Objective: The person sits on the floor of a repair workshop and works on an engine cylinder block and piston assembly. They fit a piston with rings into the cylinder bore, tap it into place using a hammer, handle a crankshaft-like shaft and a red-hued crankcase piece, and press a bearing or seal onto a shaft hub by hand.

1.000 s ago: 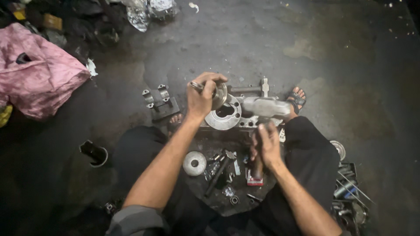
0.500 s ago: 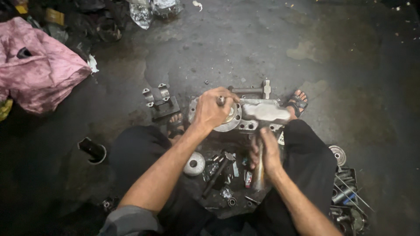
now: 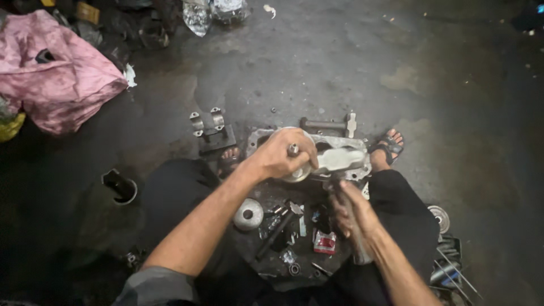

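Flat grey cast-metal housing [image 3: 317, 148] lying on the stained concrete floor between two sandalled feet; left hand [image 3: 281, 156] clenched around a small steel pin [image 3: 293, 150] held upright over the housing's round opening; right hand [image 3: 352, 212] gripping a hammer handle [image 3: 352, 226], blurred, just nearer than the housing; domed disc [image 3: 248, 214], loose bolts and red packet [image 3: 324, 242] crowding the near edge; bare floor beyond.

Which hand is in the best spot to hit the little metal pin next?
Probably the right hand: it grips the hammer, whose head sits right beside the pin. The left hand is busy holding that pin on the metal housing.
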The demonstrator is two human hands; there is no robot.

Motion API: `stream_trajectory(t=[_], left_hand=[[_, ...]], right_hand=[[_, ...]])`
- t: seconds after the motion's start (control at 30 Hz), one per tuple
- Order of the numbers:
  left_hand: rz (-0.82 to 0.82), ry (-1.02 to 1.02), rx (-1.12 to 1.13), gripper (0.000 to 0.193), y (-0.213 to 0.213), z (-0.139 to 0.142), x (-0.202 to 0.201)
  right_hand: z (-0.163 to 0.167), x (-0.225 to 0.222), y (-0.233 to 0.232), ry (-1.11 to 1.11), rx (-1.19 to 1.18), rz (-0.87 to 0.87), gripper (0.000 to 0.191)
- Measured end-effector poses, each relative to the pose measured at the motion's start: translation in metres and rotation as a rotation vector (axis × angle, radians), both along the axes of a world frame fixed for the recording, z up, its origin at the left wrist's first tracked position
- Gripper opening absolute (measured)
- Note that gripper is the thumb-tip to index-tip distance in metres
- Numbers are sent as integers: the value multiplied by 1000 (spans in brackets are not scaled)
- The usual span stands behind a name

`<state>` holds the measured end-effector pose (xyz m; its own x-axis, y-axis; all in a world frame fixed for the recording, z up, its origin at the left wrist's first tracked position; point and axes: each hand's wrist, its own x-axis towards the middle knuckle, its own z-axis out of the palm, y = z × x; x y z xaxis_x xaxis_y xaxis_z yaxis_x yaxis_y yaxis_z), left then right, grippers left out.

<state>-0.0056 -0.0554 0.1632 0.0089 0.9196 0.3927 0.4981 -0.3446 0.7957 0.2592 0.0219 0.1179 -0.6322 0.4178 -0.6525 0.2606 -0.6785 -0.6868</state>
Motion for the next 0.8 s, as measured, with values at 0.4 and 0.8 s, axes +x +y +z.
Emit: stream_trajectory(t=[0.4,0.8], left_hand=[[-18,-5,-79,24,0,-7,15],[418,-1139,-576,54,8,-24,-17]], right_hand=[[-11,-3,-6,52,-170,130,41],[-68,22,-1,185,802,-173,18]])
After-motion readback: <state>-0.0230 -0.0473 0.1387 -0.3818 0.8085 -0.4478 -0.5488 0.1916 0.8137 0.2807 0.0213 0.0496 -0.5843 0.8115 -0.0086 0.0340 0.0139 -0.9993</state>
